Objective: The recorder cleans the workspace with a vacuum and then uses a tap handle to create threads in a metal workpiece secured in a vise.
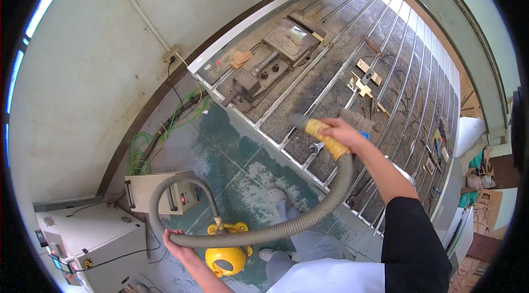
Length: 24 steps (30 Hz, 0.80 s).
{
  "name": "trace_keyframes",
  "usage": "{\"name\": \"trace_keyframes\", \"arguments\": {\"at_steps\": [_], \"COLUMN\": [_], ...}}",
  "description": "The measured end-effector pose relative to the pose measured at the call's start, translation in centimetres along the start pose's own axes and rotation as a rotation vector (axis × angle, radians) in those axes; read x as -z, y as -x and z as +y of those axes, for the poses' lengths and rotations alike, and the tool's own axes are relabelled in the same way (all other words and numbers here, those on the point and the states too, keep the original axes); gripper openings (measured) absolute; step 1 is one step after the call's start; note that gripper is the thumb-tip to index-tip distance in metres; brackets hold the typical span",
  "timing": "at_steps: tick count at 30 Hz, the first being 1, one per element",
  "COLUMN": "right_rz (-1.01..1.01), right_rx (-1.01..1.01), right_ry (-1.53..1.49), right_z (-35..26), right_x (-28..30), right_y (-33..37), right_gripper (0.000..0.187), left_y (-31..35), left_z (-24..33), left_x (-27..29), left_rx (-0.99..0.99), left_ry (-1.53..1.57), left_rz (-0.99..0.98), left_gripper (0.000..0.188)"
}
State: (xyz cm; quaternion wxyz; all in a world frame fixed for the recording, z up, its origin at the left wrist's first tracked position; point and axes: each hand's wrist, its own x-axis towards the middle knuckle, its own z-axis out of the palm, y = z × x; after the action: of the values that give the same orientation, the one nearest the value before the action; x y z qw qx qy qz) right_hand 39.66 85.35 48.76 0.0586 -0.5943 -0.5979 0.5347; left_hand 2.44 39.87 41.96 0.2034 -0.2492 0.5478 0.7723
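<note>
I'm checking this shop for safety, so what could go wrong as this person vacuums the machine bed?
1. Loose brass brackets and a wrench lie on the bed near the nozzle in the right hand; they could get sucked in or knocked off.
2. The hose held by the left hand loops down to the yellow vacuum beside the feet, so tripping or tipping seems possible.
3. Cables trail on the floor nearby.

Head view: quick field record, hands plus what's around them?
left hand: grips the grey hose near the yellow vacuum
right hand: holds the yellow hose handle over the slotted machine bed
nozzle: on the bed
on bed: vise, metal clamps
floor: beige control box, green cable
</note>
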Motion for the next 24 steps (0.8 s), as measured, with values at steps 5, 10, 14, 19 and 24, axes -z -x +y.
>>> {"name": "trace_keyframes", "arguments": {"at_steps": [5,10,14,19,24], "right_rz": [-0.098,0.142,0.038,-0.237,0.126], "right_rx": [0.038,0.069,0.141,0.319,0.053], "right_ry": [-0.252,-0.434,-0.156,0.000,-0.440], "right_z": [0.2,-3.0,-3.3,-2.2,-3.6], "right_x": [0.9,2.8,-2.6,-7.2,-1.5], "right_y": [-3.3,-9.4,-8.2,-2.5,-1.6], "right_gripper": [0.047,0.038,0.045,0.051,0.045], "left_y": [0.4,3.2,0.6,-0.1,1.5], "left_z": [1.5,-0.3,2.0,5.8,7.1], "left_x": [0.3,-3.6,0.3,0.5,0.2], "left_rx": [0.012,-0.001,-0.067,-0.108,-0.137], "left_ry": [0.074,0.045,0.063,0.094,0.058], "left_rz": [0.075,0.010,0.062,0.198,0.136], "left_gripper": [0.017,0.017,0.017,0.019,0.018]}}
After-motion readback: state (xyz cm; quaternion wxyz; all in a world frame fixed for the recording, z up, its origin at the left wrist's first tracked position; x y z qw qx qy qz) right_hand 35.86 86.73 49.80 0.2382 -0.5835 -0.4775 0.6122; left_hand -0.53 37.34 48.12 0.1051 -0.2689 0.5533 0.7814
